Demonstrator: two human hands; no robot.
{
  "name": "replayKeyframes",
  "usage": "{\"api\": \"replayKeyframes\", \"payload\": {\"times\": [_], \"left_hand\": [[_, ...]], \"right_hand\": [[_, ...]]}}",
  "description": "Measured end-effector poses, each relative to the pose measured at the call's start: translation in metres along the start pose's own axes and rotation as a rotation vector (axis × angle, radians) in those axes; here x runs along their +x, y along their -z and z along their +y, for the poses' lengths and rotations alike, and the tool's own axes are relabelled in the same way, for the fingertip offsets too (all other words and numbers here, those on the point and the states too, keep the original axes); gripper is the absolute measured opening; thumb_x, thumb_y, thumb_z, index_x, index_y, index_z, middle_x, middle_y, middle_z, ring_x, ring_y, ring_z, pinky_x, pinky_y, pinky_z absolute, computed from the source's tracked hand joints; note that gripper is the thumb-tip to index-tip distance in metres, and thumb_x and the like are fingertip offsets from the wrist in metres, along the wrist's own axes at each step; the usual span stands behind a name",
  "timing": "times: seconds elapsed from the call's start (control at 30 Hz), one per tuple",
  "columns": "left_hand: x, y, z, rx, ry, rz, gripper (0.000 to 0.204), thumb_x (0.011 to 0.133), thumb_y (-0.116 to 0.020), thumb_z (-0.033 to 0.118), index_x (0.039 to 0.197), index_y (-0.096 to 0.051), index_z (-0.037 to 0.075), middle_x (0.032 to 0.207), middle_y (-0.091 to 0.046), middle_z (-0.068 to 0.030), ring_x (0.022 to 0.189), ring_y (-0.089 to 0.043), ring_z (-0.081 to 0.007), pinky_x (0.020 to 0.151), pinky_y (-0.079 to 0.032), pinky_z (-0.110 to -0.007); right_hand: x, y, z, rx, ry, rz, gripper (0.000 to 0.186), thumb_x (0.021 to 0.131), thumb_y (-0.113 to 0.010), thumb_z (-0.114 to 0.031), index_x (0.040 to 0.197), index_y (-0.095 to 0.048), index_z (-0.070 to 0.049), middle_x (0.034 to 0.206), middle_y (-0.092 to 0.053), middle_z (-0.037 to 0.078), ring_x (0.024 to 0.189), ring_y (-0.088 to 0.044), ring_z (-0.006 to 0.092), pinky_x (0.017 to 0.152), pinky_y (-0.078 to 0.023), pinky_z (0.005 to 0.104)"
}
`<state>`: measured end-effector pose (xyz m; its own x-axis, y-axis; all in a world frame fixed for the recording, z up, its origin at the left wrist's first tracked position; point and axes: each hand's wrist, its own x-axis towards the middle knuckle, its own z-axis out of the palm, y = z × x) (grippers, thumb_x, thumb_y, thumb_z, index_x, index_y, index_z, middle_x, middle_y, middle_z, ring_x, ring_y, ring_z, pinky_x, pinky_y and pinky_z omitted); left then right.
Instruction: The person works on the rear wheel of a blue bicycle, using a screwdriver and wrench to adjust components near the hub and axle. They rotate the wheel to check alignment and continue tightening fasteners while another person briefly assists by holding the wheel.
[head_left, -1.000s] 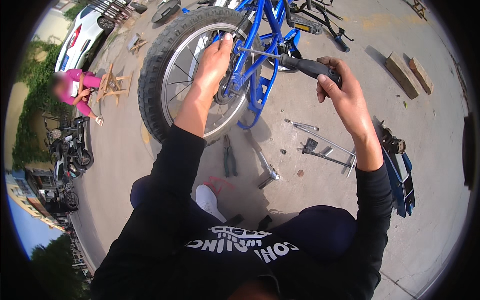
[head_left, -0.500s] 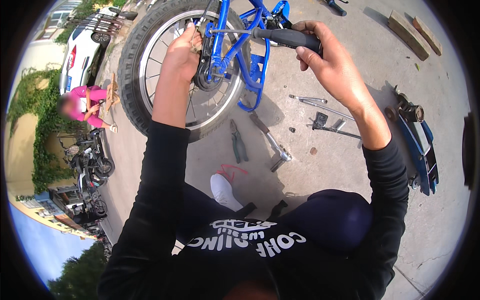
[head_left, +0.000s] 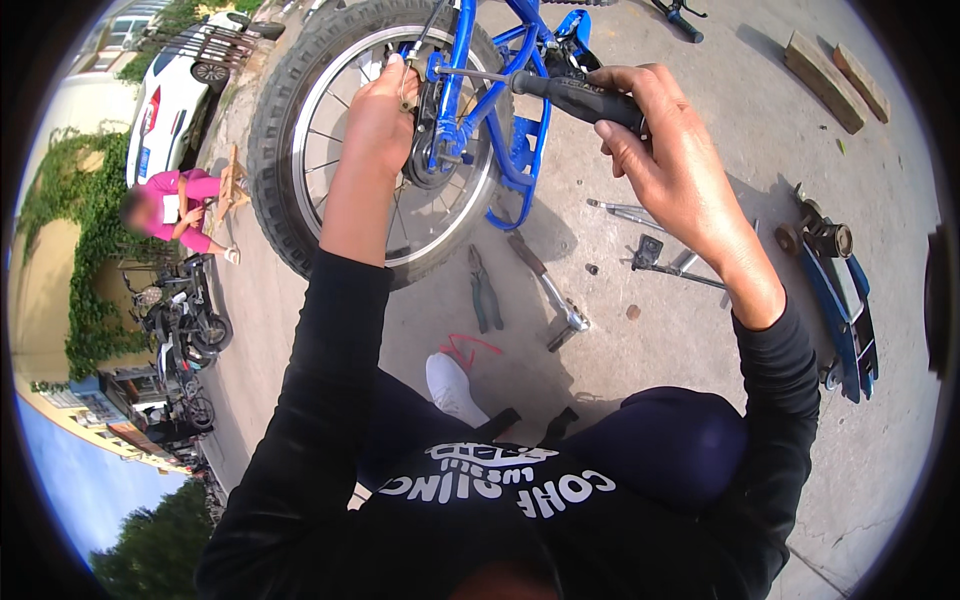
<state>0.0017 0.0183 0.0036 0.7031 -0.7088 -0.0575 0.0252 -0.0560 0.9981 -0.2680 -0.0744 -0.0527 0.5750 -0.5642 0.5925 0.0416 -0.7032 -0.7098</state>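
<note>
"Two hands are working there; what are they holding?"

"Both are mine. My right hand (head_left: 672, 140) is gripping one black-handled screwdriver (head_left: 580, 98) by the butt end, thumb and fingers bending firmly around it. My left hand (head_left: 380, 120) is curling beside one small brassy fitting (head_left: 406, 104), thumb pointing up. Most of its fingers are hiding from view, so I can't tell how far open it is or what it's grasping."

"Where is the screwdriver pointing?"

"Leftward, its one shaft reaching a tube of one blue bicycle frame (head_left: 462, 45). One knobbly-tyred wheel (head_left: 272, 165) is standing just left of that, behind my left hand."

"And on the ground?"

"One pair of pliers (head_left: 484, 295) is lying below the wheel, and one brown-handled metal tool (head_left: 548, 287) is slanting beside it. Two small round pieces are lying farther right, one dark (head_left: 592, 269), one brownish (head_left: 633, 312). Some metal parts (head_left: 650, 253) are lying near my right wrist, partly covered, so I'm not counting them."

"Farther out?"

"One blue-and-black assembly (head_left: 845, 305) is resting beyond my right forearm, and two wooden blocks (head_left: 822, 80) are lying above it. Off left, one person in pink (head_left: 180, 205) is sitting, one white car (head_left: 168, 112) is standing, and several motorbikes (head_left: 190, 330) are lining the roadside."
</note>
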Motion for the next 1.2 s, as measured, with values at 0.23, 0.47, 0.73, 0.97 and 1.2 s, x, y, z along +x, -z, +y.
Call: {"api": "replayKeyframes", "payload": {"times": [0.23, 0.47, 0.73, 0.97, 1.2], "left_hand": [[0.018, 0.018, -0.011, -0.013, -0.017, 0.001, 0.023, 0.103, -0.049, 0.023, 0.103, -0.057, 0.001, 0.096, -0.062, -0.0051, 0.090, -0.060, -0.0151, 0.083, -0.048, -0.031], [-0.003, -0.004, -0.002, -0.017, -0.040, 0.047, 0.025, 0.101, -0.053, 0.022, 0.105, -0.056, -0.002, 0.095, -0.059, -0.0063, 0.086, -0.057, -0.0150, 0.082, -0.048, -0.030], [0.006, 0.004, -0.008, 0.013, -0.033, 0.057, 0.030, 0.102, -0.048, 0.020, 0.113, -0.054, -0.008, 0.110, -0.061, -0.0153, 0.104, -0.060, -0.0211, 0.094, -0.049, -0.036], [0.015, 0.014, -0.015, 0.010, -0.045, 0.044, 0.030, 0.103, -0.044, 0.017, 0.115, -0.053, -0.009, 0.115, -0.061, -0.0188, 0.106, -0.060, -0.0228, 0.096, -0.049, -0.035], [0.009, 0.005, -0.012, -0.068, -0.038, 0.003, 0.034, 0.100, -0.051, 0.019, 0.113, -0.056, -0.011, 0.116, -0.063, -0.0182, 0.109, -0.058, -0.0211, 0.099, -0.043, -0.034]], "right_hand": [[0.010, 0.007, -0.016, 0.338, -0.469, -0.120, 0.044, 0.101, -0.051, -0.040, 0.116, -0.056, 0.002, 0.077, -0.062, 0.010, 0.063, -0.064, 0.0164, 0.056, -0.051, 0.0296], [0.003, 0.006, -0.014, 0.167, -0.245, -0.076, 0.033, 0.102, -0.050, -0.026, 0.117, -0.053, 0.003, 0.098, -0.062, 0.015, 0.071, -0.066, 0.0176, 0.068, -0.055, 0.0332], [0.000, 0.001, -0.013, 0.097, -0.206, -0.061, 0.035, 0.100, -0.054, -0.027, 0.119, -0.054, 0.003, 0.099, -0.058, 0.015, 0.073, -0.065, 0.0167, 0.062, -0.054, 0.0324], [0.012, 0.011, -0.016, 0.468, -0.672, -0.195, 0.044, 0.105, -0.042, -0.035, 0.118, -0.053, 0.005, 0.088, -0.066, 0.014, 0.065, -0.063, 0.0128, 0.060, -0.052, 0.0284], [0.003, 0.006, -0.001, 0.298, -0.184, -0.023, 0.039, 0.099, -0.056, -0.024, 0.126, -0.051, 0.003, 0.098, -0.063, 0.015, 0.073, -0.067, 0.0157, 0.065, -0.054, 0.0281]]}}
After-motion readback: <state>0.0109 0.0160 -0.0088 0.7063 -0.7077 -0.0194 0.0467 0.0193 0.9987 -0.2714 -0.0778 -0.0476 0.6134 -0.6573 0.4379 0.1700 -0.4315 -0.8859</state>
